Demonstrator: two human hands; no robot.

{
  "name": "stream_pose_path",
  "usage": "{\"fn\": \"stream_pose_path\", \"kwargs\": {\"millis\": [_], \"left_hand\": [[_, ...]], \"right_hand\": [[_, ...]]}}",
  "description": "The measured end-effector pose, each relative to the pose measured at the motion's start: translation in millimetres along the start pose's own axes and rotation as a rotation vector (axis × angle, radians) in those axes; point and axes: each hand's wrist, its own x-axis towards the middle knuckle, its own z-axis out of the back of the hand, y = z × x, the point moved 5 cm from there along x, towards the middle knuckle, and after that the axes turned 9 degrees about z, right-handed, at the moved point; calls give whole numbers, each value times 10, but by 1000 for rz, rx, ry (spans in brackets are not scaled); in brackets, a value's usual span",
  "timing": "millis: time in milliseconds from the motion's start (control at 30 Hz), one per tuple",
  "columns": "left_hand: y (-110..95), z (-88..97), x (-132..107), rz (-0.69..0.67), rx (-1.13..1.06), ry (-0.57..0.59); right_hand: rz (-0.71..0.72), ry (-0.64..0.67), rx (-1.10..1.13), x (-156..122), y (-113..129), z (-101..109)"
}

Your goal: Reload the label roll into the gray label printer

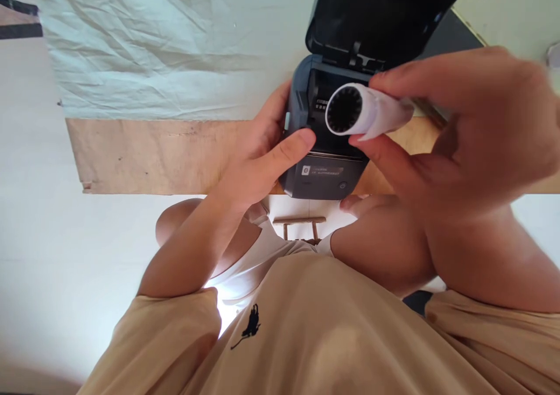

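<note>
A dark blue-grey label printer (324, 176) sits at the near edge of the table, its black lid (371, 18) swung up and back. My left hand (271, 144) grips the printer's left side, with the thumb over the front rim of the compartment. Between thumb and fingers, my right hand (472, 126) holds a white paper roll (385, 115) over the open compartment. The roll's dark ridged core faces left, and a loose paper edge hangs at its underside. Whether the roll touches the printer I cannot tell.
A creased pale green cloth (175, 45) covers the far part of the wooden table (166, 156). Behind my right hand lies a dark flat object (450, 39), partly hidden. My legs and a wooden stool-like frame (300, 221) show below the table edge.
</note>
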Motion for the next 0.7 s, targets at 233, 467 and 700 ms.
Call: {"fn": "stream_pose_path", "kwargs": {"millis": [233,467,700], "left_hand": [[25,5,-12,84,-8,30],[-10,13,-14,92,-34,25],[20,-16,-6,63,-48,15]], "right_hand": [[199,-77,-217,-8,38,-61],[188,-110,-346,5,-22,-55],[183,-5,-367,-8,27,-55]]}}
